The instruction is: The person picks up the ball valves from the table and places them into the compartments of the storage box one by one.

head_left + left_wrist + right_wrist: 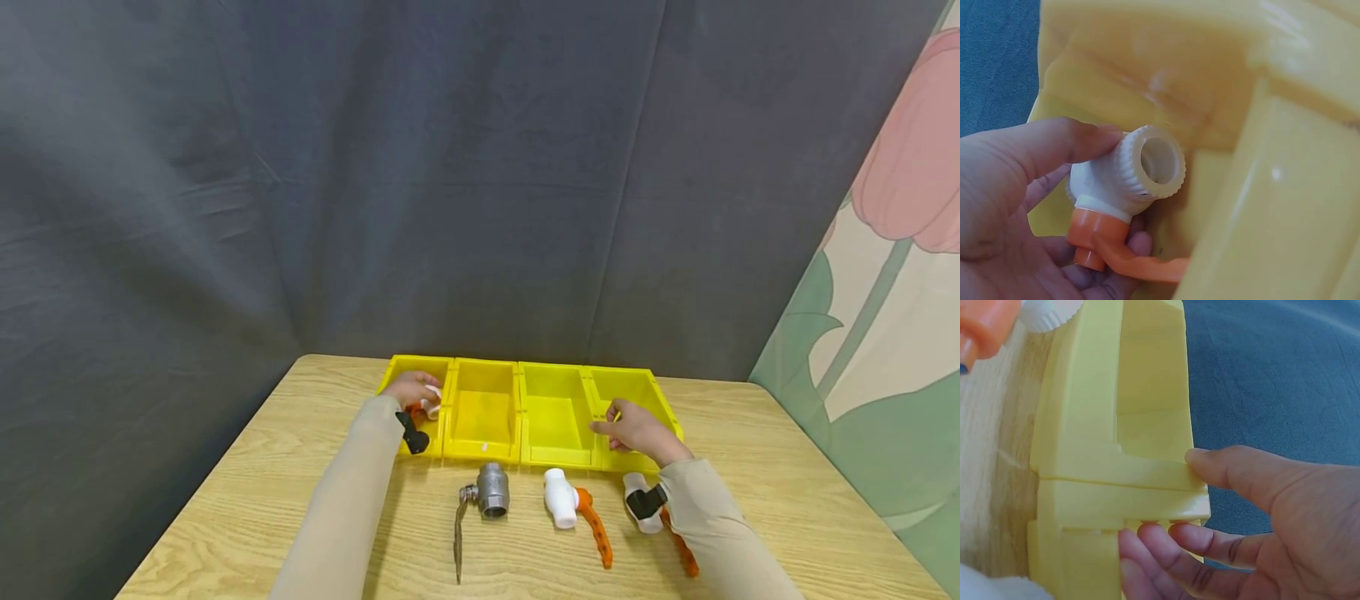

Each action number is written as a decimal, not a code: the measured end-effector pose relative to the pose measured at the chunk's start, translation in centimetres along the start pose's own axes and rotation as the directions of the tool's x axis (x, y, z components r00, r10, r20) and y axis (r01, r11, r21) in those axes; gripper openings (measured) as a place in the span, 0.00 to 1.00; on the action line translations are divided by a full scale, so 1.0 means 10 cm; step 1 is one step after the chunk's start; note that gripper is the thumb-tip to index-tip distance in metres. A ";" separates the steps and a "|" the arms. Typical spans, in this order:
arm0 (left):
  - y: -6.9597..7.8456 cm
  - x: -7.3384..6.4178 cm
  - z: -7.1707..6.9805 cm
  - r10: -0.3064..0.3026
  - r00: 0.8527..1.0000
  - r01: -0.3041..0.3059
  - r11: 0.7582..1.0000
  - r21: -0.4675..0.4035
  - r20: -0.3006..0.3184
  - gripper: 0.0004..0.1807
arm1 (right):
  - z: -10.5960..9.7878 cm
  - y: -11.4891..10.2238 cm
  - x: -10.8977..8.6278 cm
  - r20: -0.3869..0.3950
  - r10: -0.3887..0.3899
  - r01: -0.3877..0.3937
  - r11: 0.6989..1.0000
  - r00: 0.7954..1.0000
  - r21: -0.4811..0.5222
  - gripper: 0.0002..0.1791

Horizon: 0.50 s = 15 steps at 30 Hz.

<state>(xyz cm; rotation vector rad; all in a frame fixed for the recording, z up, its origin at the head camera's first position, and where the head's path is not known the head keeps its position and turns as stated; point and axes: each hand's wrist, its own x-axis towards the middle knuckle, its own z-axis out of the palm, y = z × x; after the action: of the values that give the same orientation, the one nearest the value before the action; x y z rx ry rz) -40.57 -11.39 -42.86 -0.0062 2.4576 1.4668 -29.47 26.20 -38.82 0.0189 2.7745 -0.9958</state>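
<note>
Left hand (411,389) holds valve (1110,181) (orange-handled) in leftmost bin (422,363).

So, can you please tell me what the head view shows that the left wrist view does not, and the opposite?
Only the head view: the right grip, the metal valve, two white valves with orange handles on the wooden table, and the flowered wall.

Only the left wrist view: the hollow opening of the held valve, clearly.

Both: the left grip holding that white-and-orange valve, yellow bins and dark cloth.
</note>
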 end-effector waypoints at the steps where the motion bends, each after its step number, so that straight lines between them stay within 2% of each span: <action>1: 0.00 0.00 0.00 0.003 1.000 -0.003 1.000 0.009 -0.001 0.21 | 0.00 0.00 0.00 -0.001 0.001 -0.001 1.000 1.000 0.002 0.17; 15: 0.03 -0.03 0.00 0.010 1.000 -0.010 0.999 0.039 -0.005 0.21 | 0.01 0.02 0.00 -0.016 -0.014 0.014 1.000 1.000 -0.010 0.18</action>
<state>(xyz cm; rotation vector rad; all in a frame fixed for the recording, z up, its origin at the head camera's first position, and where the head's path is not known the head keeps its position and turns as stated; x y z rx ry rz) -40.29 -11.28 -42.51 0.0104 2.4938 1.4241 -29.39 26.28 -39.00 0.0064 2.7979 -0.9893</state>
